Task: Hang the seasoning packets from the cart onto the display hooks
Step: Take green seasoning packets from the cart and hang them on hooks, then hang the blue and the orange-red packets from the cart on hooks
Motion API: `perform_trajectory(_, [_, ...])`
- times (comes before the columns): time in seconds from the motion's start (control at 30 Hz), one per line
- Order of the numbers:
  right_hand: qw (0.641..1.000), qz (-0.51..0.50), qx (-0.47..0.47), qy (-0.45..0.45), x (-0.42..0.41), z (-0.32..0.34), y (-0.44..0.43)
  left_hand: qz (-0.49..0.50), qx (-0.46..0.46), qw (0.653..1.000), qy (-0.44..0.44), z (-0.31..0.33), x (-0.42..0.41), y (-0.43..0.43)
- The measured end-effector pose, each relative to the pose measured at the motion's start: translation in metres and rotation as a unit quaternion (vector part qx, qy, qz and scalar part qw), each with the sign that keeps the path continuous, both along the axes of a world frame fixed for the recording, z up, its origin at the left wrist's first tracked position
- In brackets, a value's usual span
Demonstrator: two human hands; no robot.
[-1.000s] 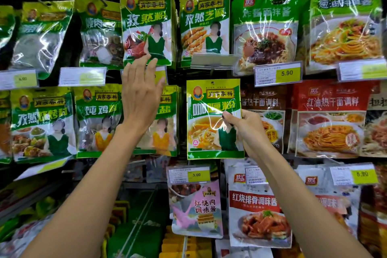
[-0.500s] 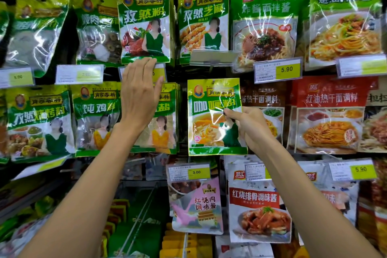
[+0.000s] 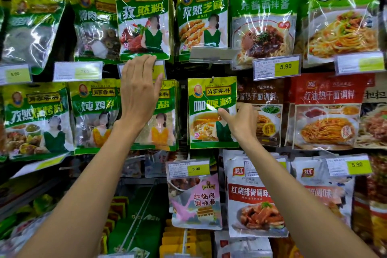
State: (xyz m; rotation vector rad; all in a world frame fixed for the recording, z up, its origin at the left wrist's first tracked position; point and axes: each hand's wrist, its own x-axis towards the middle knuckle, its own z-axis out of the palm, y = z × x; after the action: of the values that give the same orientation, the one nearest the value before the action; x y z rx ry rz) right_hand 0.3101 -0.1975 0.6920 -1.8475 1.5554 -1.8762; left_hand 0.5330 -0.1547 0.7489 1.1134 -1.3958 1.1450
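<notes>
Hardly anything has moved in the last second: our right hand [image 3: 240, 123] has only crept a little up the yellow-green packet [image 3: 207, 98], and pinches its right edge with the thumb on the front. Our left hand [image 3: 139, 94] lies flat, fingers straight and together, over the neighbouring packets [image 3: 165, 123]. We judge this packet's top is on its hook [image 3: 212, 79], so it is nearly hung. The cart is out of view, so we cannot tell how many remain.
</notes>
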Motion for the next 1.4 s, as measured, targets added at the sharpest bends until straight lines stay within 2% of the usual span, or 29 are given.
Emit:
perform_trajectory(0.17, [1.000, -0.024, 0.007, -0.008, 0.005, -0.001, -0.005, -0.001, 0.008, 1.000, -0.004, 0.001, 0.000, 0.001])
perform_trajectory(0.43, [1.000, -0.009, 0.024, 0.001, -0.003, -0.006, -0.004, -0.009, 0.024, 1.000, -0.009, 0.001, 0.001, 0.006])
perform_trajectory(0.57, [1.000, 0.016, 0.009, -0.024, -0.015, -0.020, 0.010, -0.023, -0.009, 1.000, 0.001, -0.009, -0.011, 0.011])
perform_trajectory(0.67, [0.999, 0.020, -0.019, -0.034, -0.036, -0.034, 0.029, -0.083, -0.019, 0.996, 0.010, -0.031, -0.038, 0.014])
perform_trajectory(0.77, [0.999, 0.006, -0.026, -0.042, -0.073, -0.057, 0.054, -0.208, 0.056, 0.976, 0.036, -0.075, -0.090, 0.019])
perform_trajectory(0.83, [0.999, -0.004, -0.013, -0.052, -0.103, -0.082, 0.076, -0.303, 0.150, 0.938, 0.080, -0.111, -0.134, 0.025])
perform_trajectory(0.9, [0.998, -0.021, 0.009, -0.060, -0.138, -0.114, 0.102, -0.377, 0.249, 0.885, 0.115, -0.149, -0.183, 0.031])
perform_trajectory(1.07, [0.983, -0.143, 0.082, -0.082, -0.237, -0.211, 0.175, -0.495, 0.433, 0.743, 0.121, -0.243, -0.306, 0.053])
perform_trajectory(1.17, [0.951, -0.235, 0.161, -0.119, -0.296, -0.271, 0.223, -0.523, 0.515, 0.673, 0.092, -0.298, -0.371, 0.067])
perform_trajectory(1.23, [0.923, -0.289, 0.199, -0.155, -0.329, -0.309, 0.256, -0.533, 0.553, 0.638, 0.059, -0.337, -0.409, 0.077])
perform_trajectory(1.4, [0.832, -0.400, 0.295, -0.244, -0.386, -0.399, 0.325, -0.524, 0.664, 0.533, 0.019, -0.432, -0.479, 0.094])
